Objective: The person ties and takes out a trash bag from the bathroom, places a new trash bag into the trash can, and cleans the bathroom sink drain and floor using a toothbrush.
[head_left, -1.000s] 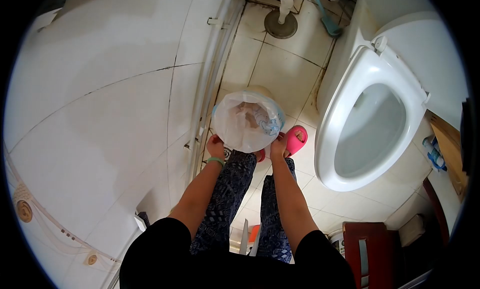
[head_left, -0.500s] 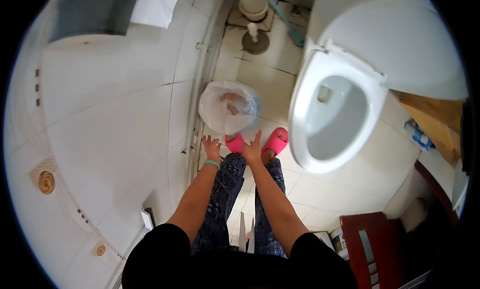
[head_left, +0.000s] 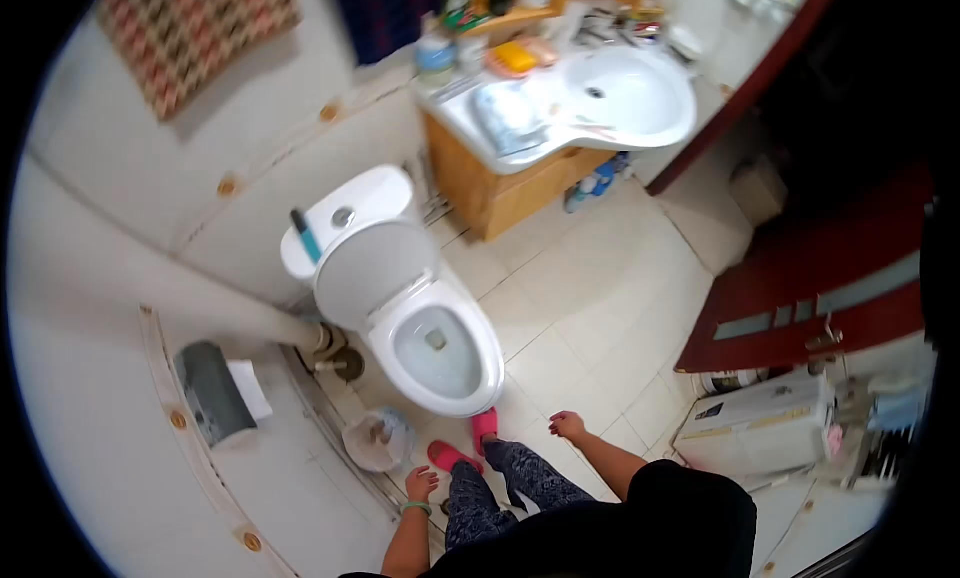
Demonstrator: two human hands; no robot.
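Note:
My left hand point(head_left: 422, 484), with a green band at the wrist, hangs beside my leg with its fingers apart and nothing in them. Just ahead of it stands the waste bin point(head_left: 362, 448), lined with a pale bag and holding some crumpled waste. My right hand point(head_left: 567, 425) is held out to the right over the floor tiles, its fingers loosely bent and apart, holding nothing. Between the hands are my feet in pink slippers point(head_left: 455, 456). The white toilet point(head_left: 492, 363) stands in front of them with its lid raised.
A washbasin point(head_left: 640, 93) on a wooden cabinet point(head_left: 500, 203) is at the back, with toiletries on its counter. A dark red door point(head_left: 760, 323) stands at right, near a white box-shaped appliance point(head_left: 750, 433). A grey paper holder point(head_left: 215, 393) is on the left wall.
My view has turned right and risen, bringing the basin and door into sight. My hands have moved apart from in front of my knees, the right one out to the side.

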